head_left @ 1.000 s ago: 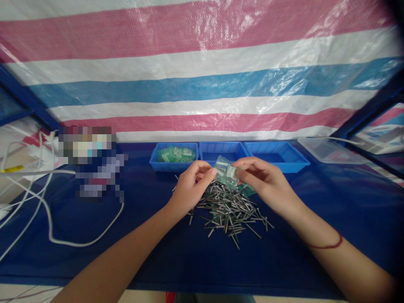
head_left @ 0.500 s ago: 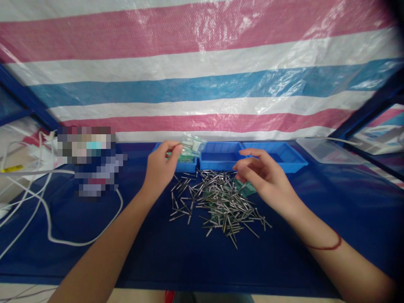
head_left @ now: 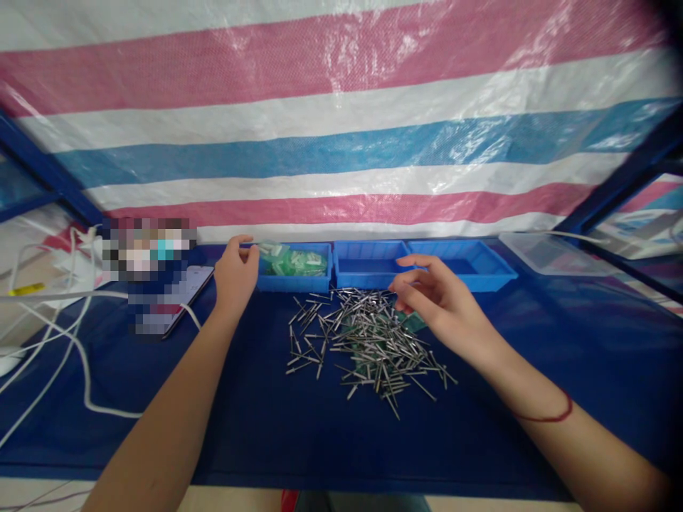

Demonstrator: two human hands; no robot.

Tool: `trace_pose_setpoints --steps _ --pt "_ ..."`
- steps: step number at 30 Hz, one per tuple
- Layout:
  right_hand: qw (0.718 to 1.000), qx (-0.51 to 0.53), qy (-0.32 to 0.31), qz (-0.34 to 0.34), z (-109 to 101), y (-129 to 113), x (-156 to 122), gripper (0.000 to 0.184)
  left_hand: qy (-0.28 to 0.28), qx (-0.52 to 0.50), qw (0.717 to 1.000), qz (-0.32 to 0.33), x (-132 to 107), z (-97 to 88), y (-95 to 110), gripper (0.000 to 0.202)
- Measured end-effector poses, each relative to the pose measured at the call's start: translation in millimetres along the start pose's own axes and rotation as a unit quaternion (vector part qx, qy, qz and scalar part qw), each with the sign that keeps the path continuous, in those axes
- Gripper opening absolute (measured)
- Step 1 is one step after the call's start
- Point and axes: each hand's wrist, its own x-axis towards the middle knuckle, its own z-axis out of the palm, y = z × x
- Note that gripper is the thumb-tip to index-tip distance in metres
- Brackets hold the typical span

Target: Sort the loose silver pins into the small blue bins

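My left hand [head_left: 236,274] is at the left end of the left blue bin [head_left: 291,286], thumb and forefinger apart. Right beside its fingertips, small clear bags [head_left: 299,262] with a green tint lie in that bin. My right hand [head_left: 435,299] hovers over the right side of a pile of metal pop rivets [head_left: 381,338]. Its forefinger stretches out and the other fingers curl loosely, with nothing visible in them. Green plastic [head_left: 413,322] shows under and beside the rivets, partly hidden by the right hand.
A middle blue bin [head_left: 371,279] and a right blue bin [head_left: 499,279] stand in the same row. A clear plastic lid [head_left: 549,256] lies at the back right. White cables [head_left: 88,405] and a phone [head_left: 195,284] are at the left. Striped sheeting [head_left: 341,156] hangs behind.
My left hand has moved left with the small clear bag and let it go at the left bin. My right hand has shifted only slightly left over the rivets.
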Motion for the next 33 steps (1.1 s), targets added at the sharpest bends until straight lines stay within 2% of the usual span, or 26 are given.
trace_pose_setpoints --steps 4,8,11,14,16,18,20,23,27,30,33 --pt "1.0 -0.008 -0.005 0.0 1 1 0 0.035 -0.034 0.03 0.999 0.009 1 2.8 -2 0.025" --pt "0.999 -0.033 -0.002 0.005 -1 -2 0 0.032 -0.047 0.061 0.994 0.08 -4 2.3 8 0.027" --pt "0.992 -0.126 0.01 0.002 -11 -4 3 0.018 -0.091 0.089 0.984 0.128 -10 1.9 17 0.03" --pt "0.952 -0.306 -0.006 -0.02 -29 -4 7 0.011 -0.103 0.113 0.978 0.144 -14 1.6 22 0.032" --pt "0.909 -0.412 -0.056 -0.032 -40 -1 10 0.015 -0.102 0.122 0.975 0.153 -16 1.1 25 0.034" --pt "0.876 -0.468 -0.116 -0.03 -49 5 11 0.014 -0.104 0.126 0.973 0.161 -17 0.6 26 0.035" --pt "0.859 -0.482 -0.169 -0.014 -54 11 11 0.017 -0.108 0.133 0.971 0.167 -19 0.7 27 0.034" --pt "0.852 -0.473 -0.225 0.009 -57 18 8 0.039 -0.098 0.141 0.969 0.176 -24 2.2 28 0.033" --pt "0.845 -0.467 -0.26 0.023 -59 20 5 0.059 -0.069 0.122 0.968 0.207 -32 3.8 34 0.034" --pt "0.847 -0.465 -0.256 0.026 -59 20 6 0.061 -0.044 0.082 0.963 0.252 -40 2.6 45 0.032" --pt "0.854 -0.454 -0.252 0.012 -59 22 8 0.052 -0.05 0.032 0.948 0.312 -50 1.3 59 0.029"
